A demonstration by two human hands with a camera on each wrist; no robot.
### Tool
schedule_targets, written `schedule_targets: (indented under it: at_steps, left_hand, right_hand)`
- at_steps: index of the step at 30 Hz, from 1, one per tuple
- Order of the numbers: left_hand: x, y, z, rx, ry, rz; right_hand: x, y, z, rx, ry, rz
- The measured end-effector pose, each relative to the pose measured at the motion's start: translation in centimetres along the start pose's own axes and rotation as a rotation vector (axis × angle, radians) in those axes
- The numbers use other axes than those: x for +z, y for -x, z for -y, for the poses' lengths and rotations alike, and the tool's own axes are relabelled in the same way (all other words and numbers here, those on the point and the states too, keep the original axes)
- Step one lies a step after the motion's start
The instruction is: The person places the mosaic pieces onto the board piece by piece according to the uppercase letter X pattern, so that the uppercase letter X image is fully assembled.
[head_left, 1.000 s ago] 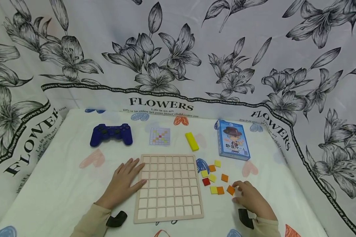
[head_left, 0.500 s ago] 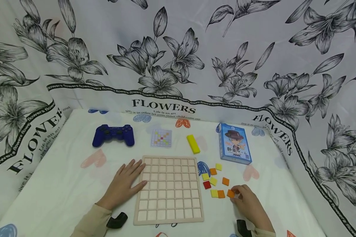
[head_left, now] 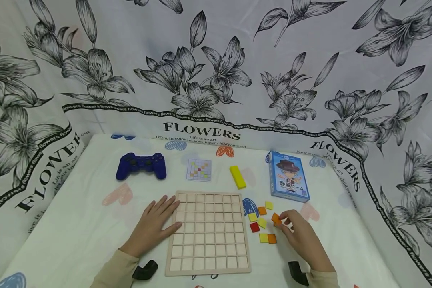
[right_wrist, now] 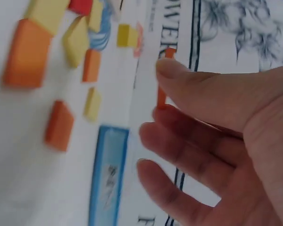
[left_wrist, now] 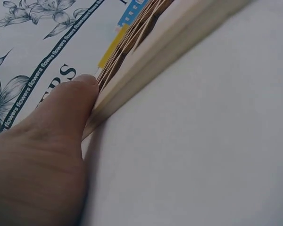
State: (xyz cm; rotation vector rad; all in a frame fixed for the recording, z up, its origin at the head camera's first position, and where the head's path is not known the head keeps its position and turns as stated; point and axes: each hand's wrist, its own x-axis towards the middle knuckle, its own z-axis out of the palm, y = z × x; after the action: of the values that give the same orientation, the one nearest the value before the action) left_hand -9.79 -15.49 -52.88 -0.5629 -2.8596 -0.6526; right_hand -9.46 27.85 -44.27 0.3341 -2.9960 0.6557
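My right hand (head_left: 304, 236) pinches an orange square tile (right_wrist: 162, 92) between thumb and finger, raised off the cloth; its other fingers are loosely bent. In the head view this tile partly covers another orange tile (head_left: 277, 225). To their left lie several loose tiles: a red tile (head_left: 254, 227), yellow tiles (head_left: 261, 223) and more orange tiles (head_left: 271, 239). My left hand (head_left: 151, 226) rests at the left edge of a wooden grid board (head_left: 209, 232), its fingers straight and spread. The left wrist view shows the thumb (left_wrist: 75, 101) against the board's side.
A blue game controller (head_left: 141, 166) lies at the back left. Beside it are a card with a coloured grid (head_left: 199, 170), a yellow bar (head_left: 238, 177) and a blue box (head_left: 289, 176) with a cartoon figure. A flower-printed curtain (head_left: 201, 80) hangs behind.
My right hand has taken hold of an orange tile, lifted it, and moved it slightly away from me. The left hand has stayed on the board. The head view has shifted a little.
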Motion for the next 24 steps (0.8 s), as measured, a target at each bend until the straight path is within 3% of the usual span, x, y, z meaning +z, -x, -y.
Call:
schedule_targets:
  at_steps: [5, 12, 17, 24]
  left_hand:
    - [-0.1, -0.1, -0.1, 0.018, -0.023, -0.043]
    - [0.0, 0.1, -0.2, 0.043, -0.043, -0.111]
    - [0.0, 0.1, -0.2, 0.037, -0.044, -0.111]
    - [-0.3, 0.1, -0.3, 0.004, -0.016, -0.059]
  right_hand:
    - [0.0, -3.2, 2.0, -0.217, -0.019, -0.048]
    - [1.5, -7.4, 6.1, -0.470, -0.086, -0.009]
    - [2.7, -9.1, 8.8, -0.572, -0.134, 0.006]
    - [5.0, -10.5, 11.4, -0.627, -0.198, 0.029]
